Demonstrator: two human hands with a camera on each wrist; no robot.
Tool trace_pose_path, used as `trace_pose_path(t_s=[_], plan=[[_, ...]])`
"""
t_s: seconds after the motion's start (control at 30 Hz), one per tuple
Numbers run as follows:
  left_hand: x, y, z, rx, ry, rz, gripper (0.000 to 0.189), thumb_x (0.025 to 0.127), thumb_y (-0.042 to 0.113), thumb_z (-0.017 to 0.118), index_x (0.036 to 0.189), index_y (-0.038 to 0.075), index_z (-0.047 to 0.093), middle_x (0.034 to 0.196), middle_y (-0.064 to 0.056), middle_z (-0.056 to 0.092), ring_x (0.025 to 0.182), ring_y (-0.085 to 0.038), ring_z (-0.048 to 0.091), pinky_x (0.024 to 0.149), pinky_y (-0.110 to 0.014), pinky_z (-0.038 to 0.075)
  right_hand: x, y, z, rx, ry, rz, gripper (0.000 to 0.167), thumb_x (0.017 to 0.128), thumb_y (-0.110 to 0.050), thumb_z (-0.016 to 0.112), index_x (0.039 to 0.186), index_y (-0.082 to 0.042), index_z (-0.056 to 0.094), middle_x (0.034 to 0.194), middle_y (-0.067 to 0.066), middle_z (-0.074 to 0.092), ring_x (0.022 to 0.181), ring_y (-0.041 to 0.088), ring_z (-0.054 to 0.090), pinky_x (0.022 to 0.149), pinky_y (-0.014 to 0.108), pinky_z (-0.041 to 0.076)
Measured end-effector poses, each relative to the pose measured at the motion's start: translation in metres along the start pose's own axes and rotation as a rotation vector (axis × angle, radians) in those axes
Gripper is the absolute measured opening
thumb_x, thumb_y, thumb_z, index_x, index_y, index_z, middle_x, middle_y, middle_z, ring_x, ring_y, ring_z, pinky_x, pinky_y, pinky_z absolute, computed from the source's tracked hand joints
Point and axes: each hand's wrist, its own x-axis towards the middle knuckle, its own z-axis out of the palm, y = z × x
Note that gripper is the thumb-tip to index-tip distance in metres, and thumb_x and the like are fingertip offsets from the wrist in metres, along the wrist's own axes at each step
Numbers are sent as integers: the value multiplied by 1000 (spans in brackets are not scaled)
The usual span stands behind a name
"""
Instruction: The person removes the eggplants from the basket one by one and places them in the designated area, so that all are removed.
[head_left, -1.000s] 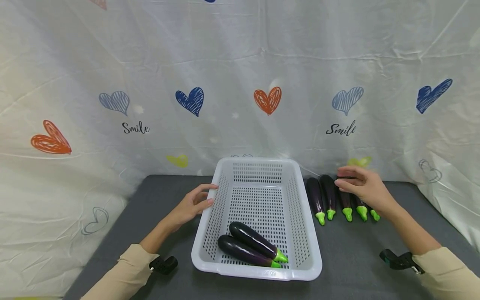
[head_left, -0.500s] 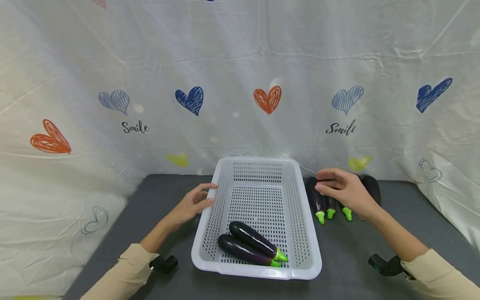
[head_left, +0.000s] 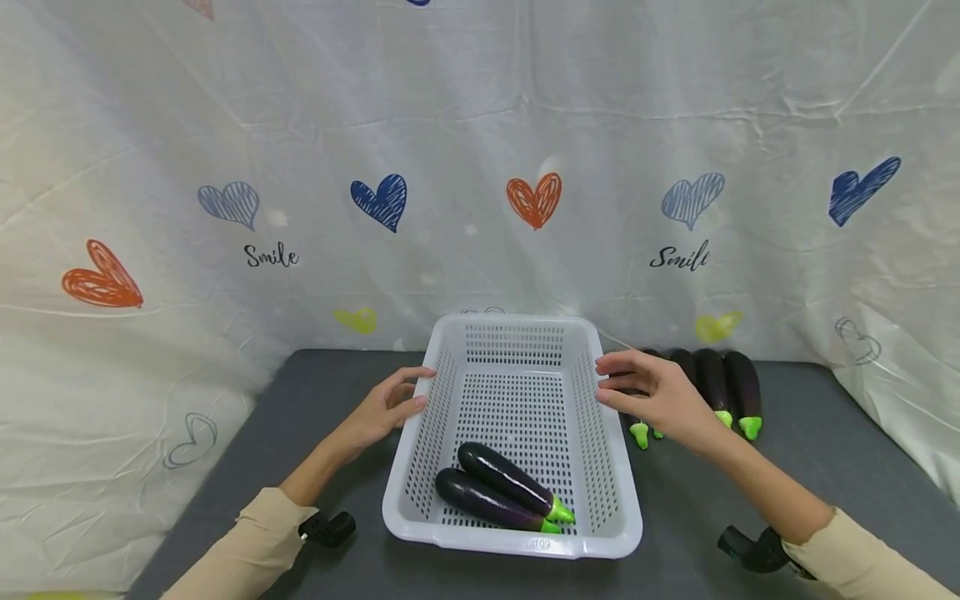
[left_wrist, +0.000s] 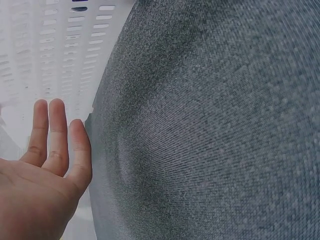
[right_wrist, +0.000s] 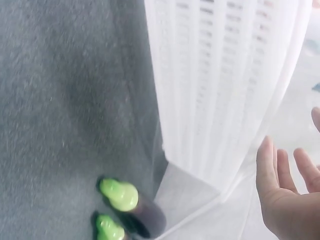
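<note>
A white perforated plastic basket (head_left: pixel 480 540) stands between my hands. Two dark purple eggplants lie side by side near its front: the upper eggplant (head_left: pixel 501 475) and the lower eggplant (head_left: pixel 483 502), green stems toward the right. My left hand (head_left: pixel 382 412) rests its fingertips at the basket's left rim; in the left wrist view its fingers (left_wrist: pixel 58 127) are extended beside the basket wall. At the right rim is my right hand (head_left: pixel 660 400), fingers slightly bent and holding nothing; whether they touch the rim, I cannot tell. It partly covers the nearest eggplants outside the basket.
Several more eggplants (head_left: pixel 742 383) lie in a row on the dark grey tabletop (head_left: pixel 697 533), right of the basket. In the right wrist view, two green eggplant stems (right_wrist: pixel 120 194) show beside the basket. A white curtain (head_left: pixel 465 125) with printed hearts hangs behind the table.
My right hand has moved left across the row of eggplants to the basket's right rim, uncovering the eggplants at the row's right end. The left hand and basket have stayed in place.
</note>
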Motion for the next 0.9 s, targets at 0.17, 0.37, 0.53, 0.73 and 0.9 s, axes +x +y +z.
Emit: trace_pose_path(t_s=[0.17, 0.37, 0.53, 0.73, 0.9], plan=[[0, -1, 0, -2, -1, -3, 48, 107, 17, 57, 152, 15, 42, 135, -26, 52, 108, -37, 62, 82, -49, 56, 1, -5, 9, -22, -8, -10, 43, 93, -12, 77, 131, 1, 60, 126, 17, 63, 110, 27, 66, 84, 33, 56], [0, 0, -1, -9, -7, -2, 48, 107, 17, 57, 152, 15, 42, 135, -27, 52, 108, -37, 62, 82, -49, 56, 4, -11, 17, -20, -25, -18, 43, 93, -14, 77, 131, -1, 61, 128, 12, 63, 112, 28, 65, 85, 34, 56], [0, 0, -1, -11, -4, 2, 48, 107, 17, 57, 152, 14, 42, 135, -27, 52, 108, -37, 62, 82, -49, 56, 6, -17, 29, 3, -57, -41, 40, 92, -12, 78, 129, -5, 63, 127, 10, 63, 111, 28, 65, 88, 35, 55], [0, 0, 0, -19, -9, 4, 48, 107, 16, 56, 152, 14, 41, 136, -27, 51, 109, -38, 61, 81, -50, 56, 9, -22, 48, 23, -103, -69, 40, 91, -10, 79, 126, -2, 64, 125, 13, 63, 109, 32, 65, 88, 37, 55], [0, -1, 0, -8, -6, 9, 48, 106, 17, 57, 152, 15, 42, 136, -27, 51, 109, -39, 61, 82, -50, 56, 9, -25, 63, 44, -161, -44, 43, 90, -14, 81, 126, 0, 63, 124, 13, 62, 110, 40, 63, 88, 36, 55]])
